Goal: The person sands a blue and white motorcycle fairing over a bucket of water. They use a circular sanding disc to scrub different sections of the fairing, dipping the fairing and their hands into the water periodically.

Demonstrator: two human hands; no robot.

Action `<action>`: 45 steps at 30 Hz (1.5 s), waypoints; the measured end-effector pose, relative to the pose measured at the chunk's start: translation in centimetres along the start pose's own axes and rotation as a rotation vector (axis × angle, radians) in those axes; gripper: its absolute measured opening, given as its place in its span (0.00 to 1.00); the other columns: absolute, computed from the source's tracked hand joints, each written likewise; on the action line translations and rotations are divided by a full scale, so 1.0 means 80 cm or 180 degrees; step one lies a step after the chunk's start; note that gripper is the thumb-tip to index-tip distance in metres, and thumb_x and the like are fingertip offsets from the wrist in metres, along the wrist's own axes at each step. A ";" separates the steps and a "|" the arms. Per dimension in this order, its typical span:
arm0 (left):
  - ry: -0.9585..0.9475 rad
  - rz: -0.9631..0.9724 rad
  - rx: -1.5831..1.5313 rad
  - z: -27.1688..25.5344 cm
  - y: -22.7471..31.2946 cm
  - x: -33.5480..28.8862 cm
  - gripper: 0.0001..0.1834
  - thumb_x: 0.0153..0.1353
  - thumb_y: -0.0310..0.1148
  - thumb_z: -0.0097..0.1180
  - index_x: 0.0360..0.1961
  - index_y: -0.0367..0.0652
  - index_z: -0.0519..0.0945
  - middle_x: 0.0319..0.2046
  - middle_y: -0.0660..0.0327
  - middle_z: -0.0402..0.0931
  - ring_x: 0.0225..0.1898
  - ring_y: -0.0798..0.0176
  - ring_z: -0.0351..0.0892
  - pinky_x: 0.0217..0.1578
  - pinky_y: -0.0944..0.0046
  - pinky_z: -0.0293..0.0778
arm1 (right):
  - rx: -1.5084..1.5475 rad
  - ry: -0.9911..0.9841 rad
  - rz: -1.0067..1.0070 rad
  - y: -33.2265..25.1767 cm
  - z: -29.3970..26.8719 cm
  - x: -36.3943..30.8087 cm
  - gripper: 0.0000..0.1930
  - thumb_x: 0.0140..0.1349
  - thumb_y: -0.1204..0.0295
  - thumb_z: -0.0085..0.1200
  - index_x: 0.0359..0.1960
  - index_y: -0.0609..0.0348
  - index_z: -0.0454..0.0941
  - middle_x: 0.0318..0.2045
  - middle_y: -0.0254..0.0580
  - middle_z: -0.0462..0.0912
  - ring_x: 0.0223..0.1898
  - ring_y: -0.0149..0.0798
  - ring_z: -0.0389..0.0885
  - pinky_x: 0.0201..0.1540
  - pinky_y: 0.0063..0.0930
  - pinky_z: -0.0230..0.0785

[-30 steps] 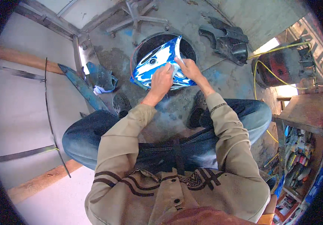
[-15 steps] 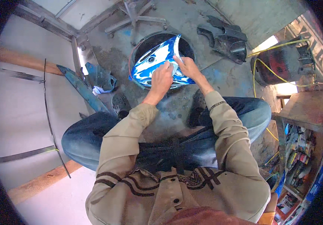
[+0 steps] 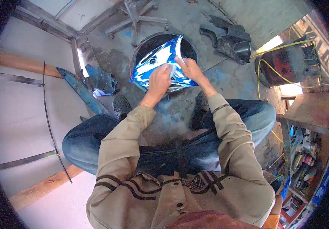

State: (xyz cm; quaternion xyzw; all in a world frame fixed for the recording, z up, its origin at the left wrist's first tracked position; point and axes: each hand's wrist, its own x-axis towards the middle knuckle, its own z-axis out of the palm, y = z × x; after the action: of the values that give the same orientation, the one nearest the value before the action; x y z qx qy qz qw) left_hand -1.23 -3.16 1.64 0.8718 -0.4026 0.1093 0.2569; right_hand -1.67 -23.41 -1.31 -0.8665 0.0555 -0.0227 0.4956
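A glossy blue-and-white moulded panel (image 3: 162,53), curved like a motorcycle fairing, lies tilted across a round black tub (image 3: 141,45) on the floor. A dark slot and a round hole show on its upper face. My left hand (image 3: 159,79) is closed at the panel's near side, with a pale, thin, cloth-like piece (image 3: 172,70) poking out by its fingertips. Against the panel's right edge, my right hand (image 3: 192,70) is closed, gripping that edge beside the left hand. Some of its fingers are hidden behind the panel.
Black plastic parts (image 3: 229,40) lie on the floor at the far right. A chair base (image 3: 136,19) stands beyond the tub. Blue panels (image 3: 81,89) lean by the left wall. A dark cylinder (image 3: 286,65) with yellow hose and a cluttered shelf (image 3: 305,152) stand at right.
My left hand has shifted slightly left and toward me along the panel with the pale piece. The right hand stays on the panel's edge, almost unmoved.
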 end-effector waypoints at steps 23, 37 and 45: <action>0.0261 0.0087 0.0044 -0.009 -0.011 0.007 0.14 0.56 0.23 0.59 0.45 0.38 0.82 0.36 0.54 0.76 0.38 0.47 0.82 0.38 0.48 0.77 | 0.0074 0.0149 -0.0089 -0.005 -0.002 -0.004 0.37 0.77 0.44 0.49 0.24 0.70 0.78 0.18 0.56 0.75 0.22 0.41 0.73 0.32 0.48 0.68; 0.0209 0.0122 0.0076 -0.013 -0.010 0.009 0.18 0.53 0.21 0.60 0.48 0.35 0.82 0.39 0.53 0.77 0.39 0.48 0.83 0.39 0.49 0.78 | 0.0129 0.0136 -0.0104 0.001 0.004 -0.003 0.36 0.77 0.43 0.49 0.24 0.69 0.78 0.18 0.52 0.76 0.24 0.38 0.73 0.32 0.46 0.67; 0.0236 0.0160 -0.0019 -0.003 -0.016 0.006 0.23 0.51 0.21 0.62 0.52 0.40 0.83 0.39 0.55 0.78 0.39 0.47 0.82 0.40 0.47 0.78 | 0.0195 0.0123 -0.0224 0.001 0.001 0.001 0.37 0.77 0.41 0.47 0.25 0.69 0.79 0.19 0.55 0.77 0.24 0.42 0.74 0.34 0.47 0.68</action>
State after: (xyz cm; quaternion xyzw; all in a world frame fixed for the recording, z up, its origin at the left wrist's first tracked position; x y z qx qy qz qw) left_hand 0.05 -2.64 1.60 0.8559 -0.4149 0.1467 0.2714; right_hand -1.61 -23.35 -1.40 -0.8517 0.0339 -0.0586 0.5196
